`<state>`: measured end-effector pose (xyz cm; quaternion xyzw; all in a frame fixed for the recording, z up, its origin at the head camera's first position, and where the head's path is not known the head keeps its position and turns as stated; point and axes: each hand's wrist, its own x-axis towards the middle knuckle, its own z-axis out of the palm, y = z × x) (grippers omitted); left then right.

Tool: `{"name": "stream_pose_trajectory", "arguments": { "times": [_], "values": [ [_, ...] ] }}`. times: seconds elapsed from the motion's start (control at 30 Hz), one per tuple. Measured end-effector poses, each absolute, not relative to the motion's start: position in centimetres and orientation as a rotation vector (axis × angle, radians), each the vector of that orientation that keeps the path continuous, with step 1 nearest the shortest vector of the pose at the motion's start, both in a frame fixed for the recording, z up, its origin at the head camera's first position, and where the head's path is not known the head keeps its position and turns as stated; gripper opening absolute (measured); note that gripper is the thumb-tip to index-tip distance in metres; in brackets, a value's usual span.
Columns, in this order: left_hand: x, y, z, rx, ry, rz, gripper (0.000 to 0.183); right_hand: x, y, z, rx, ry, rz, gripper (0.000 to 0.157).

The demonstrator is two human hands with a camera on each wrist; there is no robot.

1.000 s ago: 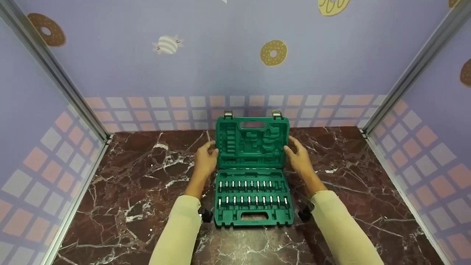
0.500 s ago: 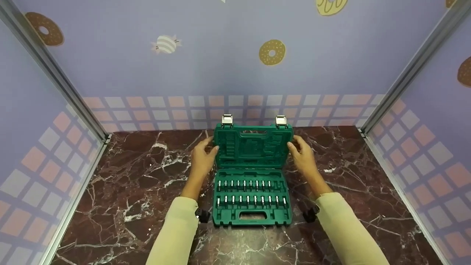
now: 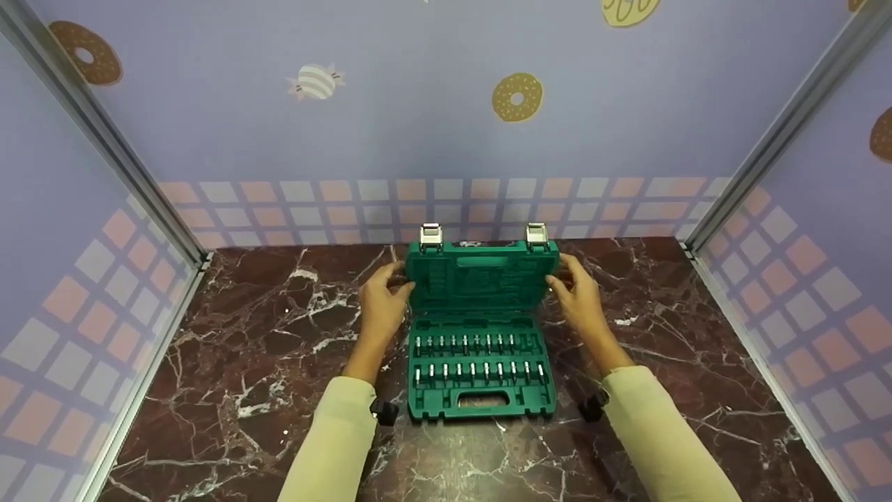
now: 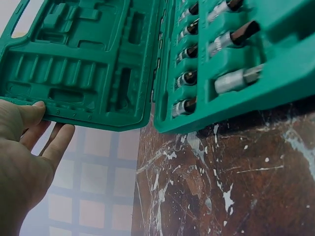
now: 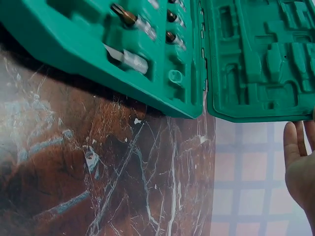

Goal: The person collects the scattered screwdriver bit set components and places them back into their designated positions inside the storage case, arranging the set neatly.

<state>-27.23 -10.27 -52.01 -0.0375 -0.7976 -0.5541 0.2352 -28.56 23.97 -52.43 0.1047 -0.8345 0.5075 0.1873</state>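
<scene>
A green socket bit case (image 3: 481, 406) stands unfolded on the marble-look table, its lid (image 3: 481, 282) raised and leaning forward. Two rows of silver bit sockets (image 3: 472, 371) sit in the base; some dark bit tips show in the left wrist view. My left hand (image 3: 382, 303) holds the lid's left edge, thumb (image 4: 32, 114) on the inner face and fingers behind. At the opposite edge, my right hand (image 3: 580, 300) grips the lid likewise; in the right wrist view that hand is partly cut off. Two metal latches (image 3: 536, 236) stick up from the lid's top edge.
A purple wall (image 3: 411, 132) with a pink and white check band rises behind the case. Side panels with metal corner posts (image 3: 773, 118) bound the table (image 3: 272, 376) left and right. Black wrist cameras (image 3: 385, 411) are worn at both sleeves.
The lid has tilted forward toward the base, and its latches now show more of their faces. Both hands have moved with it. The base appears slightly farther back.
</scene>
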Motion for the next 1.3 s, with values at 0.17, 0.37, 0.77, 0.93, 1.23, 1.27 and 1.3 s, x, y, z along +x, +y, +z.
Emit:
{"name": "stream_pose_trajectory", "arguments": {
  "times": [0.17, 0.37, 0.77, 0.93, 1.23, 1.27, 1.3],
  "values": [
    [-27.1, -10.0, -52.4, -0.132, -2.151, -1.571, 0.034, -28.5, 24.1, -52.9, 0.317, -2.300, 1.437, 0.036],
    [-27.0, -9.9, -52.9, -0.136, -2.087, -1.595, 0.032, -28.4, 24.1, -53.6, 0.348, -2.243, 1.450, 0.036],
    [-26.9, -10.3, -53.6, -0.178, -2.114, -1.333, 0.027, -27.8, 24.1, -54.0, 0.370, -2.224, 1.288, 0.034],
    [-25.9, -10.9, -52.9, -0.214, -2.219, -1.200, 0.031, -26.7, 24.3, -53.7, 0.305, -2.278, 1.220, 0.033],
    [-24.0, -11.7, -51.4, -0.168, -2.437, -1.346, 0.033, -24.0, 24.7, -52.3, 0.193, -2.431, 1.321, 0.032],
    [-23.9, -11.8, -51.4, -0.160, -2.448, -1.361, 0.032, -23.8, 24.9, -52.2, 0.199, -2.445, 1.341, 0.032],
    [-23.7, -11.9, -51.3, -0.156, -2.457, -1.372, 0.031, -23.5, 25.0, -52.0, 0.208, -2.455, 1.371, 0.032]
  ]
}}
